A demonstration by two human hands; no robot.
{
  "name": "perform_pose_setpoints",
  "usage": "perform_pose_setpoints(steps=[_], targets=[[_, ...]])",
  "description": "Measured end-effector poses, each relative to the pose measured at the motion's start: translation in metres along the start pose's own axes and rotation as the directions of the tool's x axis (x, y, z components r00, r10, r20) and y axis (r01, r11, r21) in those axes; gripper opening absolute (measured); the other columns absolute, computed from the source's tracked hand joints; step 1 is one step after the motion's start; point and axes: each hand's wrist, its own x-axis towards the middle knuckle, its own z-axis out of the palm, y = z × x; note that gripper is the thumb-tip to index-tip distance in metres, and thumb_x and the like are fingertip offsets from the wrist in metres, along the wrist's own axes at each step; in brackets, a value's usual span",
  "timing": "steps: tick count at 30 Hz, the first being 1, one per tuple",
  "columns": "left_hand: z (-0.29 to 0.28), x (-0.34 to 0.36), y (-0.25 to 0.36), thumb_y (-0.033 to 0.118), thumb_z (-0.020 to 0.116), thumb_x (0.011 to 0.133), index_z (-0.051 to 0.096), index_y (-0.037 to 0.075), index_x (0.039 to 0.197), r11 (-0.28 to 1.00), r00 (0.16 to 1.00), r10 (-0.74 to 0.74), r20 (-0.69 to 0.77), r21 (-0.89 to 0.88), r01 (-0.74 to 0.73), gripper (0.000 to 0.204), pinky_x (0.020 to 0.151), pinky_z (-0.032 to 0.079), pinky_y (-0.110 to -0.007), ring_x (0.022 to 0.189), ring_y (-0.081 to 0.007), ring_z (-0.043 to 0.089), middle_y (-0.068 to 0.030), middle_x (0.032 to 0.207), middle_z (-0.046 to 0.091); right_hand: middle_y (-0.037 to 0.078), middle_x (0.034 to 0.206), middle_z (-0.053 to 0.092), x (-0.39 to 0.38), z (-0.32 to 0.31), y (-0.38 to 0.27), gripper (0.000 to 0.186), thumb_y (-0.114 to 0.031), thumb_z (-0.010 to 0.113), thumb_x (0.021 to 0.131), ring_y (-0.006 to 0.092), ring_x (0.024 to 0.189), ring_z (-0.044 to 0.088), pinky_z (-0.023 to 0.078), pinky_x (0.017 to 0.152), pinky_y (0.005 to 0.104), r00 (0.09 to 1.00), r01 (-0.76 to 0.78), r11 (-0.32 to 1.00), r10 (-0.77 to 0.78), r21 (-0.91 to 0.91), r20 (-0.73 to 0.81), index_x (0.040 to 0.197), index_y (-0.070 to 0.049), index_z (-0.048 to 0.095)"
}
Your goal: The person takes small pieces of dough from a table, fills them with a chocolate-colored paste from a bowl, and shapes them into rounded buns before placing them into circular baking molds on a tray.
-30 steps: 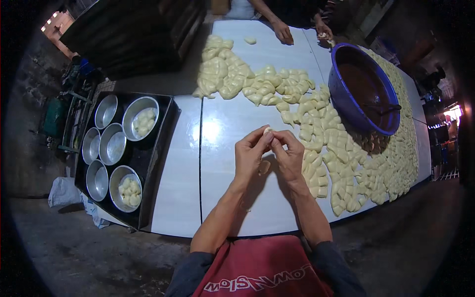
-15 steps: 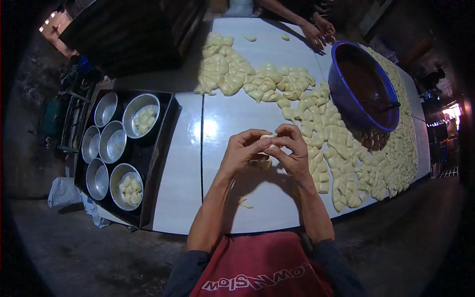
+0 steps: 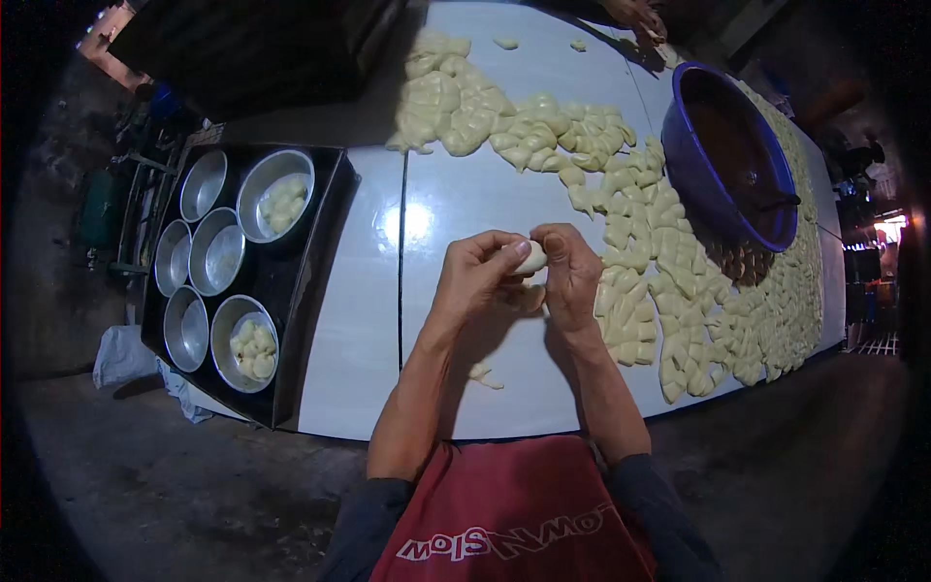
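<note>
Over the middle of the white table (image 3: 354, 320), a small pale dough ball (image 3: 530, 258) sits between my two hands. My left hand (image 3: 477, 276) is closed on it, with the thumb lying across its top. My right hand (image 3: 572, 276) has its fingers curled in against the ball's right side; its fingertips are partly hidden. A thin dough scrap (image 3: 485, 376) lies on the table just below my hands. To the right spread many flattened, cut dough pieces (image 3: 630, 315), and more cut dough (image 3: 451, 102) lies at the far side.
At left, a black tray (image 3: 308, 281) holds several round metal pans; dough balls fill part of two pans (image 3: 240, 380). A blue-purple basin (image 3: 684, 160) with brown contents and a dark handle stands on the dough at right. Another person's hands (image 3: 635, 15) are at the far edge.
The whole view has tilted, so the table and tray appear higher. My right hand has turned and its fingers have drawn back from the dough ball's top, which now shows more. The other person's hands shifted.
</note>
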Motion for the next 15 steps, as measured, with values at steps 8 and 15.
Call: perform_pose_setpoints(steps=[8, 15], targets=[[-0.019, 0.011, 0.017, 0.037, 0.052, 0.102, 0.062, 0.001, 0.131, 0.862, 0.989, 0.037, -0.146, 0.506, 0.042, 0.047, 0.082, 0.053, -0.032, 0.092, -0.0203, 0.069, -0.0141, 0.104, 0.072, 0.015, 0.111, 0.066, 0.012, -0.011, 0.009, 0.027, -0.013, 0.068, 0.089, 0.0281, 0.099, 0.065, 0.053, 0.083, 0.0358, 0.936, -0.12, 0.993, 0.112, 0.004, 0.334, 0.113, -0.001, 0.067], [-0.04, 0.025, -0.012, 0.033, 0.061, 0.093, 0.073, 0.006, 0.111, 0.547, 0.995, 0.075, 0.067, 0.832, -0.097, 0.034, 0.083, 0.052, -0.039, 0.092, -0.0345, 0.069, -0.0148, 0.099, 0.073, 0.017, 0.105, 0.064, 0.023, -0.014, 0.046, 0.029, -0.021, 0.064, 0.092, 0.0342, 0.098, 0.064, 0.051, 0.082, 0.0423, 0.963, -0.107, 0.957, 0.166, -0.268, 0.211, 0.115, -0.003, 0.066]])
